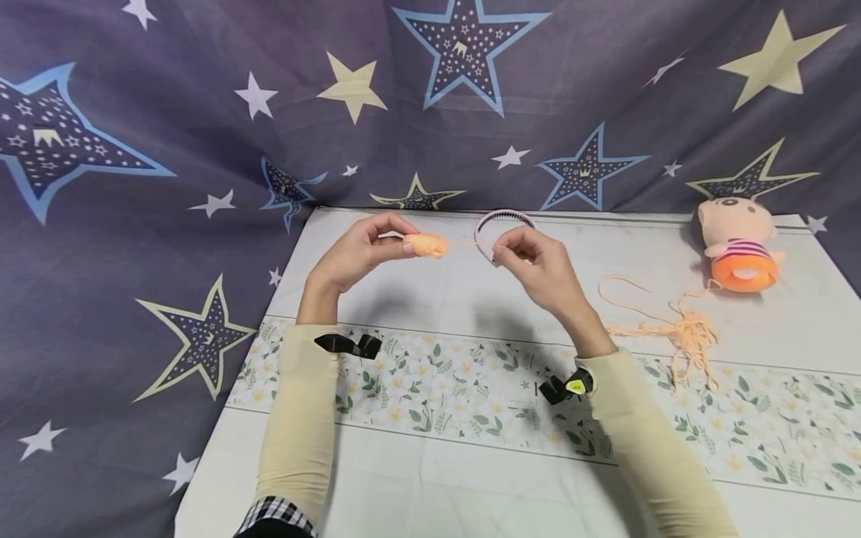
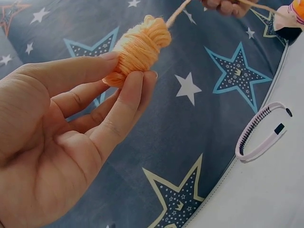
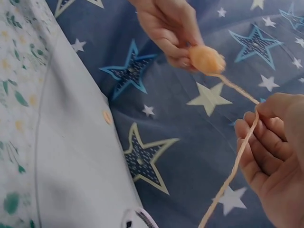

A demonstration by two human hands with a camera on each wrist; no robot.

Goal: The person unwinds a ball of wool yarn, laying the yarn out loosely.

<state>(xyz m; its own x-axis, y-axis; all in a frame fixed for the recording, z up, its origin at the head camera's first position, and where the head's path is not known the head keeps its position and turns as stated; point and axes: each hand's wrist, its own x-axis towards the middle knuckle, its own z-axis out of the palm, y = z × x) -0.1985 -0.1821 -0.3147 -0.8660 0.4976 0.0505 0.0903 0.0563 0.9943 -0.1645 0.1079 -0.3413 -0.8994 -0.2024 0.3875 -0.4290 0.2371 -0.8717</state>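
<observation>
From the head view I see the left hand (image 1: 359,250) just above centre, its fingers pinching a small orange yarn ball (image 1: 426,244) over the bench (image 1: 417,486). I have the right hand (image 1: 541,269) to its right, thumb and fingers narrowed on the strand (image 3: 232,172) running from that ball. A headband (image 1: 504,213) shows behind it; loose yarn (image 1: 693,334) lies right of centre, a plush toy (image 1: 743,246) upper right.

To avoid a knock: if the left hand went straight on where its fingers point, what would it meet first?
Beyond the yarn ball in its grip, the left hand would probably meet the right hand first, along the strand between them; depth is unclear, so it might pass beside it.
</observation>
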